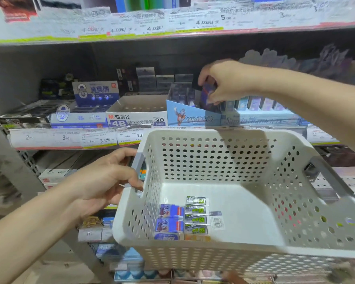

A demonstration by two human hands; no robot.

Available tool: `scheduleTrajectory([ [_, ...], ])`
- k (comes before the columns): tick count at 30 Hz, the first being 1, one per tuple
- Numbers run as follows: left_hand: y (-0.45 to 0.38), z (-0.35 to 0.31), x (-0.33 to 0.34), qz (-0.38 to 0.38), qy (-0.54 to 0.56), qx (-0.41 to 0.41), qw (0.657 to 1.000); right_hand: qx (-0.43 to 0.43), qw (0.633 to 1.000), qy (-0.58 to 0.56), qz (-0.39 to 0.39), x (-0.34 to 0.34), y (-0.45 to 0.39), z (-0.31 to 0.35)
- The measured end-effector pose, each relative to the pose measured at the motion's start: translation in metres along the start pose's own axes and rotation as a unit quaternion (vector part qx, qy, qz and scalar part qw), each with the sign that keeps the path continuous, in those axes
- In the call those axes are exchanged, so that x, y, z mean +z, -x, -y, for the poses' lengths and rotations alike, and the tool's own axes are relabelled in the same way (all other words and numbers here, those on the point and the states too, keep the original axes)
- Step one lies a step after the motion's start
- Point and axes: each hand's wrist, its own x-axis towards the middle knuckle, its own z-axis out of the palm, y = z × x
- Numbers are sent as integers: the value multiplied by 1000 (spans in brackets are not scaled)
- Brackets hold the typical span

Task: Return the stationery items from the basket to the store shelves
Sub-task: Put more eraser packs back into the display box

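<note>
A white perforated plastic basket (213, 160) hangs in front of the shelf. My left hand (109, 179) grips its grey handle on the left side. Inside, at the front left, lie several small packed erasers: blue-and-red ones (169, 218) and green-and-black ones (195, 215), beside a loose barcode tag (216, 222). My right hand (219, 83) reaches over the basket and pinches a blue eraser pack (207, 95) above the light-blue display box (193, 117) on the middle shelf.
On the same shelf stand an open 4B eraser box (136, 117), blue-and-white eraser boxes (95, 93) and a pale blue display (262, 111) at the right. Price labels (66, 138) line the shelf edges. Lower shelves hold more boxed goods (94, 228).
</note>
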Motion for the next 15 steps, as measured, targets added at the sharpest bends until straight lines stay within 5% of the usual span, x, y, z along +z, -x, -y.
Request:
scheduleTrajectory([
  [8, 4, -2, 1, -3, -3, 3, 1000, 35, 988, 2, 153, -1, -25, -1],
  [15, 6, -3, 2, -11, 0, 4, 1000, 54, 978, -73, 190, -1, -31, -2],
])
